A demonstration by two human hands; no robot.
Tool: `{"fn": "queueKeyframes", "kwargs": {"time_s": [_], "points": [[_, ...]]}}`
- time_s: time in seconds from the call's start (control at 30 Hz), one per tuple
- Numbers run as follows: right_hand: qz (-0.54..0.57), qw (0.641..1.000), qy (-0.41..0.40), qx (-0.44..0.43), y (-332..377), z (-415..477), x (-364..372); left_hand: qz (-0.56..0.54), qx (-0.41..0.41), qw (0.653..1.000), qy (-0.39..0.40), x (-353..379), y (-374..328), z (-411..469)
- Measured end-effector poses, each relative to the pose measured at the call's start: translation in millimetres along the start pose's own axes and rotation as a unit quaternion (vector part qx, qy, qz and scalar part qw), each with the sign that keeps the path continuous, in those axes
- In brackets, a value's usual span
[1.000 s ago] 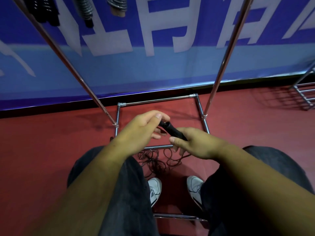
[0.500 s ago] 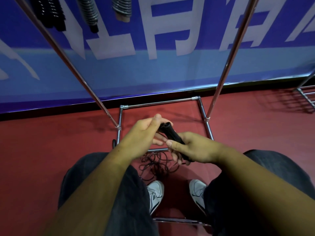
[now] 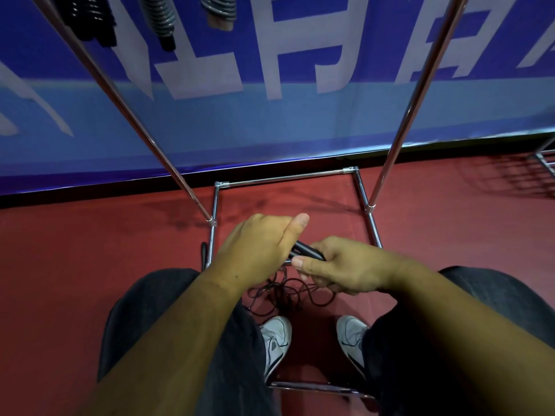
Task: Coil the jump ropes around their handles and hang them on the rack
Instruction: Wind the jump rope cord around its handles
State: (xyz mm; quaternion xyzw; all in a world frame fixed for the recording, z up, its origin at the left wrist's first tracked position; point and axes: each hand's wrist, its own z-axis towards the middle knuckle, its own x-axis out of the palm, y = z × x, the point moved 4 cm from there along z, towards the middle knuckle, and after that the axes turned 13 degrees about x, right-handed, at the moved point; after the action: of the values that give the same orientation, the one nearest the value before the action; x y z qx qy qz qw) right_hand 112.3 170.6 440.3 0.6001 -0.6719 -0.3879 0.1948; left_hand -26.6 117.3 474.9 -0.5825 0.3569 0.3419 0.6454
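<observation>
Two black jump rope handles (image 3: 306,251) lie side by side between my hands, low in the middle of the head view. My right hand (image 3: 342,267) is closed around them. My left hand (image 3: 258,250) covers their left end with the thumb raised. The thin black cord (image 3: 288,294) hangs down from the handles into a loose tangle on the red floor between my knees. The chrome rack (image 3: 399,127) rises in front of me on two slanted poles. Coiled jump ropes (image 3: 159,19) hang from its top at the upper left.
The rack's rectangular chrome base (image 3: 285,177) lies on the red floor around my white shoes (image 3: 276,340). A blue banner wall (image 3: 270,115) stands right behind it. Another metal rack (image 3: 545,160) shows at the right edge.
My left hand has turned over the handles' end, thumb now lifted. The handles have tilted flatter in my right hand. The cord pile on the floor has shifted a little.
</observation>
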Motion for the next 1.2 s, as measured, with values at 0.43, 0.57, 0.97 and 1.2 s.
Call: {"fn": "queueKeyframes", "kwargs": {"time_s": [0.43,0.57,0.97,1.2], "points": [[0.036,0.999,0.017,0.023,0.4,-5.0,-3.3,-0.018,-0.010,1.000,-0.015,4.4,0.8,2.3],[0.025,0.999,-0.011,0.016,0.8,-6.3,-4.6,-0.065,0.021,0.997,-0.023,7.3,2.5,2.6],[-0.059,0.998,-0.011,0.012,1.0,-7.5,-2.0,0.035,-0.011,0.998,0.041,11.2,-1.6,0.9],[-0.012,0.997,-0.070,-0.037,6.2,-12.7,-17.7,-0.014,-0.083,0.996,-0.003,2.5,8.8,9.3]]}}
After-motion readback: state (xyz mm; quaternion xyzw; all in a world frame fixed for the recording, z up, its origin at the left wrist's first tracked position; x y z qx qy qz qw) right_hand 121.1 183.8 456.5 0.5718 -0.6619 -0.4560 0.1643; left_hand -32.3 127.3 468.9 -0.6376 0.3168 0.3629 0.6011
